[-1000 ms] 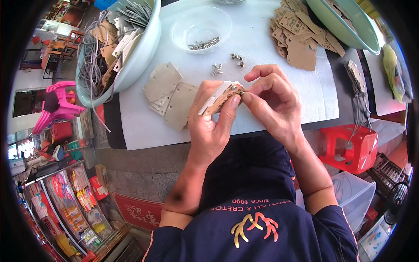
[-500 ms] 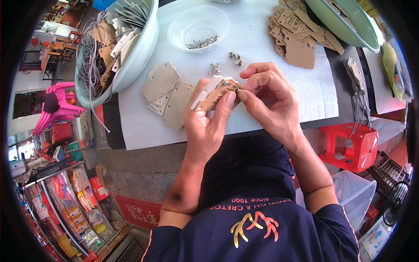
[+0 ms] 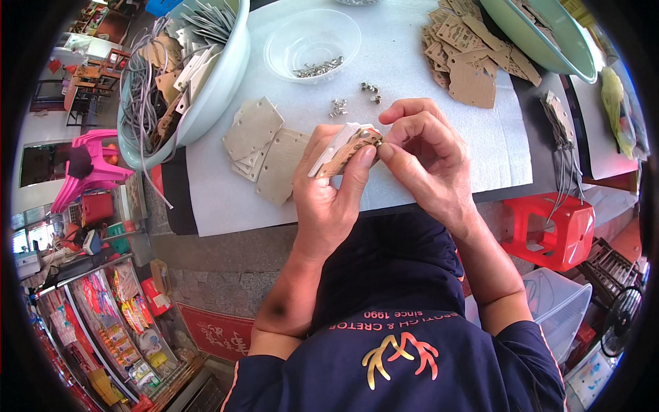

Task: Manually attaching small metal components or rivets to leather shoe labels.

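Held over the table's near edge, a small stack of flat boards, pale on one side and printed brown on the other, is pinched in my left hand. At its right edge, my right hand presses a small metal rivet between thumb and forefinger; the other fingers curl above. Just beyond my hands lie two loose clusters of small metal fasteners, silver ones and darker ones. Several pale blank boards overlap to the left of my left hand.
A clear plastic bowl with metal fasteners stands farther back. A large pale-green basin of boards and grey cords is at left. Brown printed boards lie near another green basin at right. A red stool stands right of the table.
The stack has tilted a little, showing less of its printed face, and my left hand has shifted slightly right. My right fingertips stay at the same edge.
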The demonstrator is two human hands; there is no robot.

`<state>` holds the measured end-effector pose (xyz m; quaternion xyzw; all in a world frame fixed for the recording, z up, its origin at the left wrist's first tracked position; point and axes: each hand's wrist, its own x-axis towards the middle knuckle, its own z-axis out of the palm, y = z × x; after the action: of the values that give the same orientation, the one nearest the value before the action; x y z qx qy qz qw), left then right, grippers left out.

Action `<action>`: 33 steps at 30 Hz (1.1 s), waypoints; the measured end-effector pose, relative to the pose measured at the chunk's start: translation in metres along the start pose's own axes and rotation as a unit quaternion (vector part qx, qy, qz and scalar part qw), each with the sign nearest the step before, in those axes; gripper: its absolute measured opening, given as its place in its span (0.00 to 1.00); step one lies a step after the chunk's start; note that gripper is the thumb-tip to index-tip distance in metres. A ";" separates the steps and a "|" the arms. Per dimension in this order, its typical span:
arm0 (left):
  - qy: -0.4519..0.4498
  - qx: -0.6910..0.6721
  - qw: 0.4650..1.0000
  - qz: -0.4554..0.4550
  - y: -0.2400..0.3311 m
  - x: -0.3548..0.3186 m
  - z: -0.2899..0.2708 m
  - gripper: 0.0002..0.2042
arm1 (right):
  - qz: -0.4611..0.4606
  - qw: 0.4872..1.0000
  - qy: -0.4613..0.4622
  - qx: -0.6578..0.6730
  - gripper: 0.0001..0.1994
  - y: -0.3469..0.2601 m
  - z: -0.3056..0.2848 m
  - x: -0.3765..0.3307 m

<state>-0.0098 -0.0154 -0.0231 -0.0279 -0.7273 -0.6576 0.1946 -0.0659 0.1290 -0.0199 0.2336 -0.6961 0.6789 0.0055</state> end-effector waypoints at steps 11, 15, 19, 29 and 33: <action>-0.006 -0.047 0.998 -0.045 0.009 0.001 0.000 0.08 | -0.001 1.000 -0.005 0.001 0.04 -0.002 0.000 0.000; -0.006 -0.055 0.998 -0.037 0.008 0.002 -0.001 0.09 | 0.001 1.000 -0.008 0.004 0.04 -0.001 0.000 0.000; -0.007 -0.061 0.997 -0.042 0.008 0.002 -0.002 0.09 | 0.008 1.000 -0.005 0.003 0.04 -0.001 0.001 0.000; -0.022 -0.046 0.998 -0.034 0.007 0.002 -0.001 0.08 | -0.001 1.000 0.000 -0.001 0.04 0.000 0.001 0.001; -0.022 -0.037 0.999 -0.030 0.006 0.002 -0.001 0.07 | 0.011 1.000 -0.006 0.006 0.04 -0.001 0.000 0.001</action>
<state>-0.0096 -0.0163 -0.0167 -0.0277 -0.7073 -0.6887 0.1571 -0.0665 0.1284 -0.0184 0.2295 -0.6947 0.6816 -0.0073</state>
